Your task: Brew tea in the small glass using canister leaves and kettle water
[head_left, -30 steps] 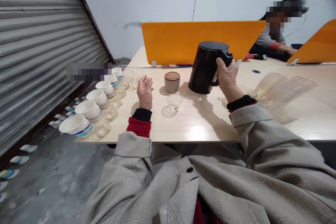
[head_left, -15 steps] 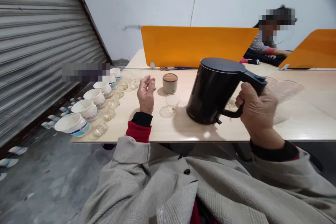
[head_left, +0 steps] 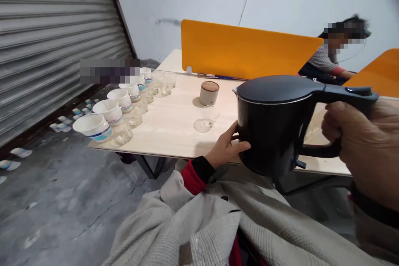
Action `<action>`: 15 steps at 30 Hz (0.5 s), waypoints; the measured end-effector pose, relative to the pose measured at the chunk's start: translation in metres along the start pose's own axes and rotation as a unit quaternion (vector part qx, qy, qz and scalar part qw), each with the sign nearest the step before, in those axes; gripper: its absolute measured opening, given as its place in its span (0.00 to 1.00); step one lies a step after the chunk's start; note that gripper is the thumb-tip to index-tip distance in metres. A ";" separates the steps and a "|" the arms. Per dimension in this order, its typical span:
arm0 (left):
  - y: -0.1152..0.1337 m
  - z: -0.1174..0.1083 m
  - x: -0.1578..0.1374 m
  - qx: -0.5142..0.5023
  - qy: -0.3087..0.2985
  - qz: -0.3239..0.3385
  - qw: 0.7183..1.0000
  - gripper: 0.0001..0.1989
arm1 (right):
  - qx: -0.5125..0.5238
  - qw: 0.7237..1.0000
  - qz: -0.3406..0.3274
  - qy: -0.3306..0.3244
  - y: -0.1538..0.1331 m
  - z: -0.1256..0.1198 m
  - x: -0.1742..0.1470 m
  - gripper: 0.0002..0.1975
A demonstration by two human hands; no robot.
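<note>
A black electric kettle point(head_left: 271, 133) with a dark grey lid is held above the table's front edge, its spout pointing left. My right hand point(head_left: 364, 133) is closed around the handle. Against the left side of the kettle's body rests my left hand point(head_left: 226, 143), its thumb across the front and its other fingertips partly hidden behind the body. Left of the kettle, a clear plastic cup point(head_left: 210, 117) stands on the table. Just behind that cup is a small beige canister point(head_left: 209, 93) with a wooden lid.
Along the table's left side stand rows of white paper cups point(head_left: 107, 111) and clear plastic cups point(head_left: 124, 136). An orange divider point(head_left: 246, 50) runs along the back. Beyond it on the right sits another person point(head_left: 326, 60). More paper cups point(head_left: 21, 152) are on the floor by the shutter.
The kettle has come nearer to me and to the right in my right hand. My left hand has moved from beside the canister to the kettle's side. My view has tilted and shifted.
</note>
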State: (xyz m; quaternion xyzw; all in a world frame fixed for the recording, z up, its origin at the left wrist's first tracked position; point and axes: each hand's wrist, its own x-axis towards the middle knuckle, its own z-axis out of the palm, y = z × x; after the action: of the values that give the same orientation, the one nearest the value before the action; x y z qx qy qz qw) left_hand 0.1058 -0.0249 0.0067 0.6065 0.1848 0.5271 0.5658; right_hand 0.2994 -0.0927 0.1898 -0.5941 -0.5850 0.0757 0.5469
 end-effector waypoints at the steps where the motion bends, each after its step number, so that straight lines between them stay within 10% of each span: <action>1: 0.000 0.000 0.001 -0.005 0.008 -0.003 1.000 0.44 | -0.012 1.000 -0.005 -0.011 -0.003 0.000 0.003 0.14; 15: -0.005 0.002 -0.007 -0.074 0.058 -0.037 0.995 0.39 | -0.112 0.983 -0.023 -0.142 -0.042 0.032 0.048 0.17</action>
State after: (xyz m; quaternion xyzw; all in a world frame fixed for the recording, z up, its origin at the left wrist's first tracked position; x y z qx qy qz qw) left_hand 0.1064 -0.0298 0.0000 0.5244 0.2004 0.5519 0.6167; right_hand 0.2649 -0.0498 0.2347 -0.6207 -0.6752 0.0806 0.3904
